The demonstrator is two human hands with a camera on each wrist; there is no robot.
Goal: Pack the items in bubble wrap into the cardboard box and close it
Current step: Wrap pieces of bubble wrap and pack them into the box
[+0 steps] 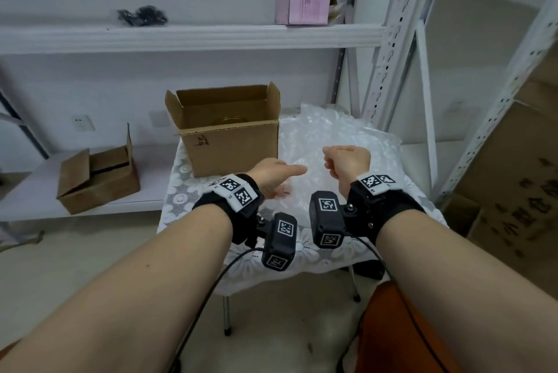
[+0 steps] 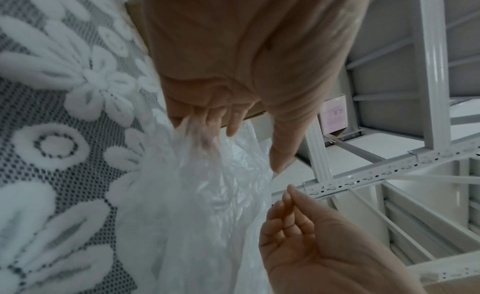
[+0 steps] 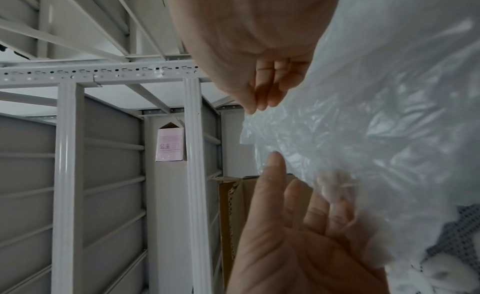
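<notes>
The left hand [image 1: 273,174] reaches over the bubble wrap [image 1: 338,143] spread on the table [image 1: 181,200], its lower fingers [image 2: 192,122] curled into a fold of the wrap, thumb stretched right. The right hand [image 1: 347,161] hovers just above the wrap, fingers loosely curled and holding nothing. The cardboard box [image 1: 229,143] stands open, flaps up, at the table's far left, touching the wrap's left edge. Something round lies inside it, unclear. A pink box [image 1: 305,4] sits on the far shelf [image 1: 193,37].
</notes>
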